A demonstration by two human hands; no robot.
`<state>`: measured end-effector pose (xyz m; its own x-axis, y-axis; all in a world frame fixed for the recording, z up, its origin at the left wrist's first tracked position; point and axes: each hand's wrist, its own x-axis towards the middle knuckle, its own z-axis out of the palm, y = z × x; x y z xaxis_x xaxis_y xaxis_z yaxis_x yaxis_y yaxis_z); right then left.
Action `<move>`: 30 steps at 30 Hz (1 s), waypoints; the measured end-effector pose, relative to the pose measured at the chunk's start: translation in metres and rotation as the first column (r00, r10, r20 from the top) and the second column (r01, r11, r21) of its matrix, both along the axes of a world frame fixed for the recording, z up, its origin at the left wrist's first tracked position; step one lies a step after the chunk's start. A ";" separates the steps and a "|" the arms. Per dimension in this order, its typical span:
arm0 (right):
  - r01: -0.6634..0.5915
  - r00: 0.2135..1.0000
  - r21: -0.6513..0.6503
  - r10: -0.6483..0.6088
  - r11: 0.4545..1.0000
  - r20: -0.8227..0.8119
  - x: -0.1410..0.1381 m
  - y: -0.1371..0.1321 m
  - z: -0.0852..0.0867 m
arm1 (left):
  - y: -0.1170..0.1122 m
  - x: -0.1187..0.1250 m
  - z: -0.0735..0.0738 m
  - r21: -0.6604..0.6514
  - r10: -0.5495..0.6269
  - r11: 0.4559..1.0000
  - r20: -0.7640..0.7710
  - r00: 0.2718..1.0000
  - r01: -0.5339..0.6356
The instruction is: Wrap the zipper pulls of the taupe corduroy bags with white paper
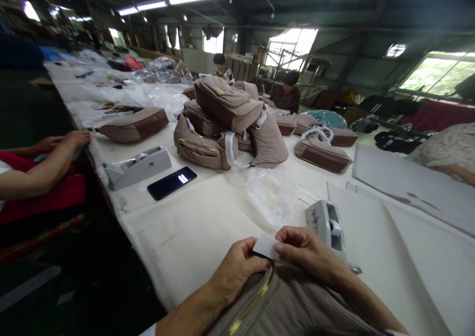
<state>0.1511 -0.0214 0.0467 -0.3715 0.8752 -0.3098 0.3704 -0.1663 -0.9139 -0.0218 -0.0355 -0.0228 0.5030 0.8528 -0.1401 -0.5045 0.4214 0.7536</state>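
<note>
At the bottom centre of the frame, the left hand (237, 269) and the right hand (304, 249) are both pinching a small white slip (265, 247), thumb against forefinger on each side, with the other fingers curled in. Whether the slip is paper or tape cannot be told. It is hovering just above the top edge of a taupe ribbed bag (293, 304), close to the upper end of the bag's gold zipper (252, 304), which is running down toward the lower edge.

Judging from this grip, the work seems to be going well if the slip is being held flat and taut between the two pinches, with the bag resting steady beneath so the zipper end is not shifting.

A grey tape dispenser (328, 224) is sitting just right of the right hand on the white table (193, 227). Crumpled clear plastic (270, 197) is lying above the hands, and a heap of matching bags (230, 128) is filling the upper centre. A co-worker's hand (74, 139) is resting at the left edge.
</note>
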 end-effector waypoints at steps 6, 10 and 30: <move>-0.079 0.990 0.097 0.067 0.992 0.123 -0.003 -0.011 -0.004 | -0.008 0.009 -0.014 0.000 0.092 0.996 -0.022 0.995 -0.092; -0.222 0.936 0.056 0.197 0.973 0.292 0.003 -0.010 -0.004 | -0.009 0.013 -0.014 0.057 0.122 0.991 -0.050 0.991 -0.119; -0.212 0.929 0.041 0.188 0.976 0.318 0.005 -0.008 -0.010 | 0.011 -0.025 -0.031 -0.106 0.227 0.962 -0.194 0.954 -0.250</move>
<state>0.1558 -0.0298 0.0372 -0.4364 0.8176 -0.3756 0.6564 0.0038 -0.7544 -0.0466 -0.0247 -0.0540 0.2438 0.9139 -0.3246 -0.4644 0.4038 0.7882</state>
